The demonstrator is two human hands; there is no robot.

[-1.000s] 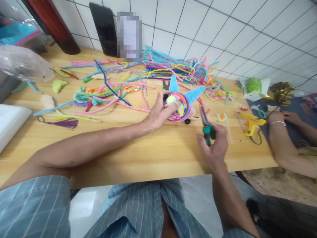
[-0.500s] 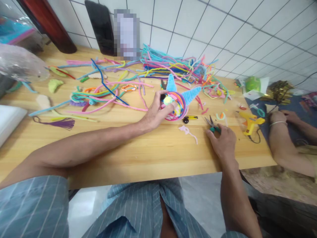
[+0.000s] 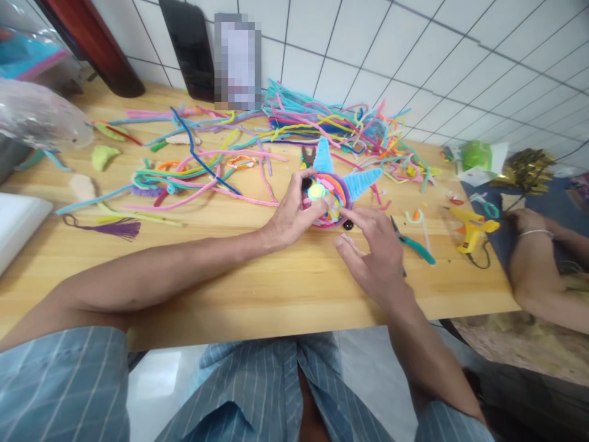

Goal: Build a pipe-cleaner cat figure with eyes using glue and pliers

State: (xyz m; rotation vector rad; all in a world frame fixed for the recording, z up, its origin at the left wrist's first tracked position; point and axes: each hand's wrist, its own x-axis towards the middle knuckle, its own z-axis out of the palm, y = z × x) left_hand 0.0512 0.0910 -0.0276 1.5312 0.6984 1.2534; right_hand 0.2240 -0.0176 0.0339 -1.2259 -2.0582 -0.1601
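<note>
A round, multicoloured pipe-cleaner piece (image 3: 341, 186) with two blue pointed ears sits on the wooden table. Wrapped round its left side is my left hand (image 3: 294, 209), thumb across the coloured middle. My right hand (image 3: 375, 248) is at the piece's right edge, index finger extended to it and thumb apart, holding nothing. Pliers with teal handles (image 3: 416, 248) lie on the table just right of my right hand, partly hidden by it. A small black ball (image 3: 348, 225) rests beneath the piece, and a pale pink curl (image 3: 352, 241) is partly covered by my right hand.
A heap of pipe cleaners (image 3: 294, 116) lies along the tiled wall, with more strands (image 3: 184, 178) to the left. A yellow glue gun (image 3: 472, 228) is at the right, near another person's arms (image 3: 534, 252). Two phones lean on the wall; a purple tassel (image 3: 122, 228) lies left.
My right hand has let go of the pliers and moved left to the piece's edge. The pliers now lie on the table. My left hand keeps its hold.
</note>
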